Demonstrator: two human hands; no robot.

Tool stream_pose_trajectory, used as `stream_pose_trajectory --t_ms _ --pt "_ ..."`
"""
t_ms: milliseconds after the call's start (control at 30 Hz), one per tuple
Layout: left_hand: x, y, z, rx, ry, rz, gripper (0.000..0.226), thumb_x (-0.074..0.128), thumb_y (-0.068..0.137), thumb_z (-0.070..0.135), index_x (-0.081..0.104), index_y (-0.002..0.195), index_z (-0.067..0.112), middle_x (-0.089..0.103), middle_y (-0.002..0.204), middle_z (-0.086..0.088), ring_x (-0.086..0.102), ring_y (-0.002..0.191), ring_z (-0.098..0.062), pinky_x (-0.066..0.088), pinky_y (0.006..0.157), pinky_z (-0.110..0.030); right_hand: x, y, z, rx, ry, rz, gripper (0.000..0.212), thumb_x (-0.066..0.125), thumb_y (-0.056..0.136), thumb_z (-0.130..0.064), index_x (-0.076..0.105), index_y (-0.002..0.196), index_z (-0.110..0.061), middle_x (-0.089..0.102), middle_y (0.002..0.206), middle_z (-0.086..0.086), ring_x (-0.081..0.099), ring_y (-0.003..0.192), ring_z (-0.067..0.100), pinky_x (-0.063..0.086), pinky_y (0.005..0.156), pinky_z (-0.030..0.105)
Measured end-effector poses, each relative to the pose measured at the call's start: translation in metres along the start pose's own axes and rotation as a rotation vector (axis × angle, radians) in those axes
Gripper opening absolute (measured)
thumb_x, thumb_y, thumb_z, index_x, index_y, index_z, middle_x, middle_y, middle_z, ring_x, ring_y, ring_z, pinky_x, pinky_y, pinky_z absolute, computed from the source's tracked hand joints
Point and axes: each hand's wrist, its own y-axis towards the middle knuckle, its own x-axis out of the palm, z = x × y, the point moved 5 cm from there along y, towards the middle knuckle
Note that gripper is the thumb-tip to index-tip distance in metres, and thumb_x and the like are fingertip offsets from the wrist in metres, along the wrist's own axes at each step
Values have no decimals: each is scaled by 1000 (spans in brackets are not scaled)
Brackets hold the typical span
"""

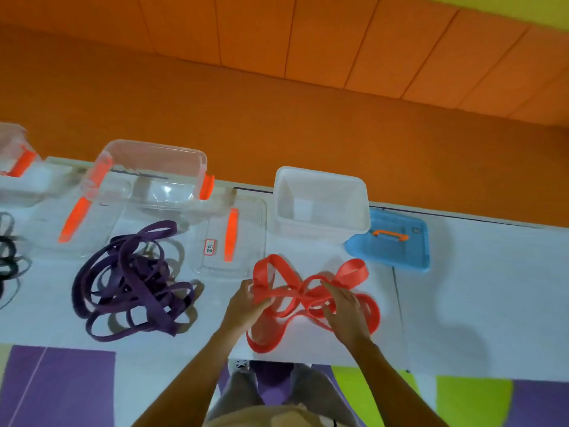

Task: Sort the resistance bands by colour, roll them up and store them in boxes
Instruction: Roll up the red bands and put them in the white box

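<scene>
A tangle of red resistance bands (311,294) lies on the white table (477,288) in front of me. My left hand (246,303) grips a red loop at the tangle's left side. My right hand (346,312) rests on the tangle's right side, fingers closed over a strand. A pile of purple bands (132,282) sits to the left. Black bands (7,257) show at the far left edge. Behind the red bands stands an empty white box (320,204). An empty clear box with orange clips (154,174) stands behind the purple pile.
A blue lid with an orange handle (391,241) lies right of the white box. Two clear lids with orange handles (231,238) (74,220) lie flat on the table. Another clear box (15,161) is at the far left. An orange wall runs behind the table.
</scene>
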Motion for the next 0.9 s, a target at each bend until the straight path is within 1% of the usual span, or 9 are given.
stream_pose_trajectory --t_ms 133,233,367,433,500,567,700,800,900 --pt "-8 -5 3 -30 176 7 33 71 93 54 74 113 29 72 91 12 69 90 -14 47 75 -25 5 -13 -4 76 23 -30 69 65 98 -17 38 159 -37 51 155 2 47 142 28 42 114 45" --pt "-10 -11 16 -30 181 -19 25 82 82 47 70 99 33 71 86 15 70 89 -13 46 69 -22 2 -21 -9 63 97 48 76 65 96 -14 33 161 -37 46 159 0 42 145 28 41 115 49" --pt "-7 -16 41 27 71 -112 41 92 75 28 71 108 19 74 104 4 71 101 -17 58 90 -34 -8 -18 -21 -41 160 166 59 69 98 -19 49 153 -23 54 151 1 48 142 24 40 116 36" --pt "-5 -21 60 77 -23 -148 42 93 74 19 71 110 15 75 107 -2 73 103 -20 60 95 -39 -20 -9 -27 9 318 166 42 70 100 -23 62 140 -29 61 141 -7 54 137 18 43 108 20" --pt "-3 -27 79 136 -86 -156 37 93 74 11 74 105 12 76 108 -7 74 105 -24 60 98 -42 -31 -1 -36 0 453 100 31 67 101 -22 67 130 -34 65 132 -11 63 125 15 49 102 20" --pt "1 -32 98 173 -154 -122 34 92 73 8 76 102 9 77 106 -11 74 105 -27 60 97 -43 -48 4 -52 -153 450 151 19 62 105 -27 69 121 -32 68 122 -15 65 115 4 52 102 28" --pt "6 -39 134 185 -305 90 28 93 72 16 76 94 16 79 96 -3 75 96 -23 59 89 -41 -85 6 -66 -218 488 301 26 52 104 -50 70 121 -41 63 123 -35 51 123 -14 33 103 3" --pt "9 -46 160 303 -341 192 29 95 73 21 75 95 19 78 93 7 72 95 -12 58 86 -28 -106 12 -77 -231 575 246 20 60 104 -40 76 116 -36 71 113 -27 63 111 -7 47 88 8" --pt "13 -52 174 395 -348 224 30 92 77 23 71 98 27 75 95 18 68 94 1 51 76 -10 -118 15 -92 -244 606 197 13 72 96 -41 77 106 -34 72 101 -25 68 99 -5 50 77 7"
